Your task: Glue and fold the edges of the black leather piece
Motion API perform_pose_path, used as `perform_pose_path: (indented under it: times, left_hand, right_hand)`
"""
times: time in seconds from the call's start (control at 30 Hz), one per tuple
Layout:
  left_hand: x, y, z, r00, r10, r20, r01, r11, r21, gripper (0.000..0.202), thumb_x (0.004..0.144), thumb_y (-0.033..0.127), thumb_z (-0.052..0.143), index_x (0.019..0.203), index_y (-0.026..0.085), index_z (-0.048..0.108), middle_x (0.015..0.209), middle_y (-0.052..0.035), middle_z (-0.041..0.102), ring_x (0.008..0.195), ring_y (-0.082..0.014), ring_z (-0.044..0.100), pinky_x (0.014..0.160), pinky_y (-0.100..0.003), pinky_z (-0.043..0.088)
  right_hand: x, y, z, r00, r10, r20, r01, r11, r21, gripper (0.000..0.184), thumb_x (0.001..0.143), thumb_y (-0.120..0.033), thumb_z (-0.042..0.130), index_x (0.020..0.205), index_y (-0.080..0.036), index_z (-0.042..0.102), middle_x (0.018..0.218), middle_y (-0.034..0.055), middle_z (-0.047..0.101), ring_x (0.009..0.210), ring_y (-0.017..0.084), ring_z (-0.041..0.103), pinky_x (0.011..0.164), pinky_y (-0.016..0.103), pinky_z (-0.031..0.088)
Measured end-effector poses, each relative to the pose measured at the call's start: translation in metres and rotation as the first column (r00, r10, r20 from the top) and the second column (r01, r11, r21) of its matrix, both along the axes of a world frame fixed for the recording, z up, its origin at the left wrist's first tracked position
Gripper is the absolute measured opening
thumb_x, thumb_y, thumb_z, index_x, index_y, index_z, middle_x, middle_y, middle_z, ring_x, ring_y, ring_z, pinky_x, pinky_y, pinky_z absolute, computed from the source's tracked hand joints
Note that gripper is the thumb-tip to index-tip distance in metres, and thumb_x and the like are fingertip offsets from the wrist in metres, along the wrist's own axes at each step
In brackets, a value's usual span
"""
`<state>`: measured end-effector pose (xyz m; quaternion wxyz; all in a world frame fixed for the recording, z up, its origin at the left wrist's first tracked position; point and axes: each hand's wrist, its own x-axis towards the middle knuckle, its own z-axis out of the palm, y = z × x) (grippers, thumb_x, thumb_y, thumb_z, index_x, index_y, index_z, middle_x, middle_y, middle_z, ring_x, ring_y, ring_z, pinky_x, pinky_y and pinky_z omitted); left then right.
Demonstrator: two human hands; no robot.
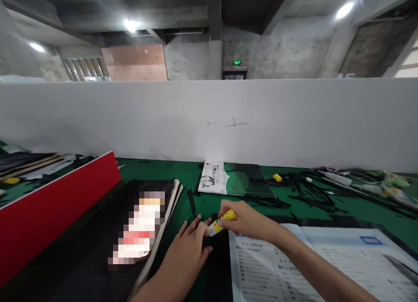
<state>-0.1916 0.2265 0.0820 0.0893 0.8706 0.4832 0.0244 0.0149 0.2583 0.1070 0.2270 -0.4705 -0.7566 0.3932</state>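
My right hand grips a yellow and white glue stick, tilted with its white end pointing down to the left. That end is close to the fingertips of my left hand; I cannot tell if they touch. My left hand lies palm down with its fingers apart at the edge of a black sheet on the green table. An open book with printed pages lies beneath my right forearm. Further back is a small yellow cap.
A dark-covered stack with a blurred-out patch lies left, beside a red divider. Behind the table rises a white partition. A green and white booklet lies before it. Black strips and a pen-like tool are on the right.
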Motion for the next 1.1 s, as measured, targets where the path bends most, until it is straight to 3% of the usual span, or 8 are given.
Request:
perform_pose_path:
  times: [0.23,0.33,0.5,0.63,0.9,1.1]
  left_hand:
    - [0.001,0.002,-0.001,1.000,0.013,0.014,-0.013,1.000,-0.015,0.032,0.085,0.014,0.052,0.117,0.021,0.046,0.134,-0.0061,0.053,0.135,-0.0227,0.032,0.110,-0.050,0.030]
    - [-0.001,0.001,-0.002,1.000,0.011,0.015,-0.010,1.000,-0.007,0.034,0.086,0.015,0.052,0.118,0.021,0.045,0.131,-0.0064,0.056,0.135,-0.0219,0.032,0.110,-0.049,0.029]
    - [-0.003,-0.001,-0.004,1.000,-0.009,0.019,0.009,1.000,0.001,0.030,0.086,0.014,0.051,0.114,0.022,0.046,0.140,-0.0046,0.047,0.136,-0.0223,0.031,0.110,-0.050,0.030]
    - [-0.003,0.000,-0.007,1.000,-0.011,0.020,0.010,1.000,0.029,0.030,0.085,0.013,0.050,0.113,0.023,0.047,0.139,-0.0040,0.049,0.135,-0.0231,0.032,0.109,-0.050,0.031]
    - [-0.003,0.002,-0.008,1.000,-0.024,-0.004,0.024,0.999,0.030,0.039,0.086,0.016,0.050,0.124,0.023,0.044,0.140,-0.0031,0.047,0.135,-0.0245,0.032,0.109,-0.051,0.032]
    - [-0.003,0.002,-0.008,1.000,-0.008,0.013,0.008,1.000,0.026,0.042,0.085,0.016,0.050,0.127,0.022,0.044,0.134,-0.0034,0.053,0.134,-0.0240,0.034,0.109,-0.050,0.032]
  right_hand:
    - [0.002,-0.001,0.003,0.997,0.070,0.014,-0.069,0.997,-0.045,0.011,0.080,-0.030,0.058,0.086,-0.023,0.052,0.061,-0.0066,0.055,0.047,0.009,0.050,0.045,0.019,0.037]
    - [0.002,-0.001,0.004,0.999,0.029,0.026,-0.029,1.000,0.000,0.009,0.081,-0.029,0.057,0.086,-0.023,0.052,0.066,-0.0054,0.054,0.053,0.008,0.049,0.048,0.018,0.035]
    - [0.003,-0.001,0.007,0.994,0.097,0.053,-0.094,0.994,-0.060,0.013,0.080,-0.032,0.058,0.087,-0.023,0.052,0.063,-0.0064,0.055,0.048,0.008,0.050,0.046,0.019,0.036]
    - [0.006,0.000,0.009,0.994,0.019,0.111,-0.020,1.000,0.016,0.010,0.082,-0.031,0.055,0.087,-0.023,0.052,0.071,-0.0041,0.055,0.055,0.009,0.049,0.049,0.020,0.034]
    - [0.007,-0.005,0.015,0.979,-0.016,0.201,-0.002,0.996,0.088,0.012,0.083,-0.035,0.054,0.088,-0.024,0.054,0.076,-0.0029,0.057,0.064,0.012,0.049,0.054,0.023,0.033]
    - [0.008,-0.009,0.021,0.971,0.016,0.239,-0.032,0.997,0.064,0.014,0.082,-0.037,0.056,0.085,-0.024,0.055,0.077,-0.0027,0.057,0.063,0.011,0.051,0.052,0.022,0.034]
